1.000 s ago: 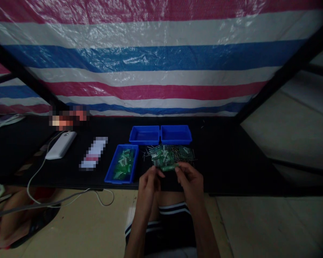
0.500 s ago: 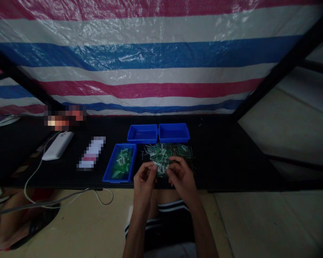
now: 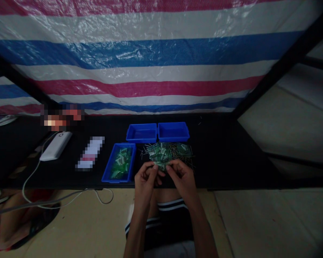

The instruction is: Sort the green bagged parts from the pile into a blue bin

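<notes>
A small clear, greenish plastic bag (image 3: 161, 165) is stretched between my two hands. My left hand (image 3: 145, 179) pinches its left corner between thumb and fingers. The right corner is gripped the same way by my right hand (image 3: 182, 176). What the bag contains is hard to make out. Just beyond my fingers lies a heap of similar green-tinted bags (image 3: 160, 152) with pale metal pieces inside. Loose thin metal pins or screws (image 3: 174, 149) are scattered among and beside them. To the left, a blue tray (image 3: 104, 175) holds more filled bags (image 3: 121, 163).
Two more blue trays, one left (image 3: 141, 133) and one right (image 3: 173, 132), stand behind the heap on the black table (image 3: 231, 154). A white device (image 3: 56, 146) with a cable lies at left. A striped sheet (image 3: 150, 82) hangs behind. Another person's leg (image 3: 12, 218) shows lower left.
The held bag now looks flatter and narrower, its upper edge drawn between both hands. My right fingers have folded down closer to the bag. The view has shifted slightly.
</notes>
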Demonstrator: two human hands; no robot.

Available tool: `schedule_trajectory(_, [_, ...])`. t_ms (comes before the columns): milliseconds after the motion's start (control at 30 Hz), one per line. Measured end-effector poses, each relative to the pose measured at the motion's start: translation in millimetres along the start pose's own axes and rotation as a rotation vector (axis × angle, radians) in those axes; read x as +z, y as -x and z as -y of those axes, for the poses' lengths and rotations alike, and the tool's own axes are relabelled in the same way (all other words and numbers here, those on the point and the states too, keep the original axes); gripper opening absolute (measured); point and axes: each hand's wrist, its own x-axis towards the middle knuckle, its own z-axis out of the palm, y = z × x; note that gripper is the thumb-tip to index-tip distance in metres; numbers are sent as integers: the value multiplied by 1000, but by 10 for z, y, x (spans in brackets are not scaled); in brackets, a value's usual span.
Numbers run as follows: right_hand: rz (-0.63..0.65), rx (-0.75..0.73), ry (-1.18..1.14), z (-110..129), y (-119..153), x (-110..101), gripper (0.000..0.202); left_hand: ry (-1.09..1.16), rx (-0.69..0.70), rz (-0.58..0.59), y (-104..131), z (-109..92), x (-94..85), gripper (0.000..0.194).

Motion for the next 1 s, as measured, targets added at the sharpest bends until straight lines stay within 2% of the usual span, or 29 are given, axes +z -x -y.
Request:
schedule_trajectory(167, [59, 40, -125, 24, -1, -35, 27, -21, 34, 30, 18, -48, 5, 42])
schedule_trajectory(367, [-4, 62, -141, -15, 1, 11, 27, -126, 117, 9, 10, -23, -9, 37])
schedule_trajectory(500, [25, 90, -192, -22, -3, 31, 33, -139, 143, 20, 15, -46, -1, 35])
schedule_trajectory(567, [32, 74, -155, -16, -9, 22, 27, -149, 146, 36, 21, -64, 2, 36])
schedule_trajectory(767, [-79, -27, -6, 3, -10, -33, 14, -135, 115, 74, 31, -90, 6, 48])
schedule_trajectory(900, [-5, -37, -38, 15, 3, -43, 12, -48, 36, 83, 18, -59, -11, 62])
schedule_trajectory(1000, [22, -78, -82, 28, 3, -30, 13, -113, 53, 42, 2, -29, -29, 55])
